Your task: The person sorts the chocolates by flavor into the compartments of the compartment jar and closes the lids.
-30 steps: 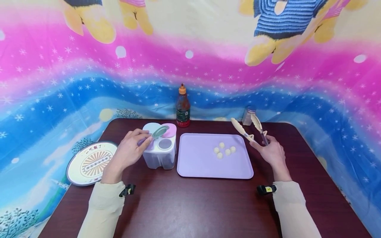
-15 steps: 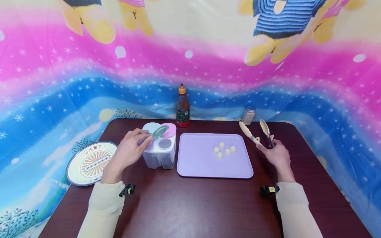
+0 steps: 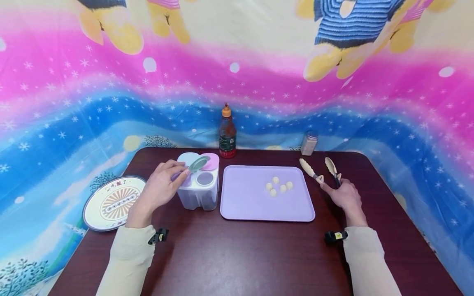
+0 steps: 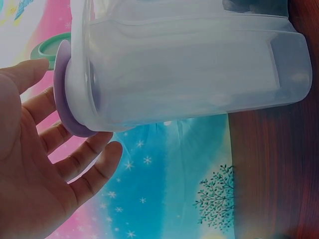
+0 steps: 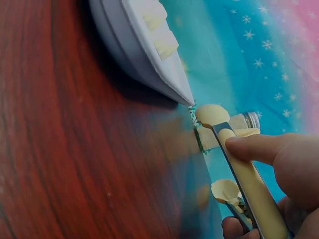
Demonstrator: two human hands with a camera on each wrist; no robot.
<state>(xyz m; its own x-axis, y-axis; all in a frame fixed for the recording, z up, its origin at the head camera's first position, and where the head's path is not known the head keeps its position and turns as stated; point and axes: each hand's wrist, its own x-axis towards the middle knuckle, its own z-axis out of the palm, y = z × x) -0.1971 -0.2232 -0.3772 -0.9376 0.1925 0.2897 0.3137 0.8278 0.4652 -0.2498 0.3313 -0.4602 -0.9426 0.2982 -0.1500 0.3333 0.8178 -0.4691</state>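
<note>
My left hand (image 3: 159,187) is at a four-part seasoning box (image 3: 200,195) left of the tray. Its thumb and fingertips pinch the edge of the raised green lid (image 3: 198,163), while other fingers lie by the purple lid (image 4: 65,94). Under the green lid a round opening (image 3: 205,178) shows. On the right, my right hand (image 3: 346,195) grips a pair of tongs (image 5: 249,186), cream-tipped, their arms spread with nothing between the tips. Several small pale balls (image 3: 283,188) lie on the right half of the lilac tray (image 3: 244,197).
A red sauce bottle (image 3: 227,137) with an orange cap stands behind the tray. At the back right is a small shaker jar (image 3: 309,143). A patterned oval plate (image 3: 111,205) lies at the table's left edge. A printed cloth (image 3: 237,94) hangs close behind the dark table (image 3: 237,255).
My right hand has moved right, away from the tray, and the tongs' tips have come down and nearer to me. The left hand and the raised green lid have kept their place.
</note>
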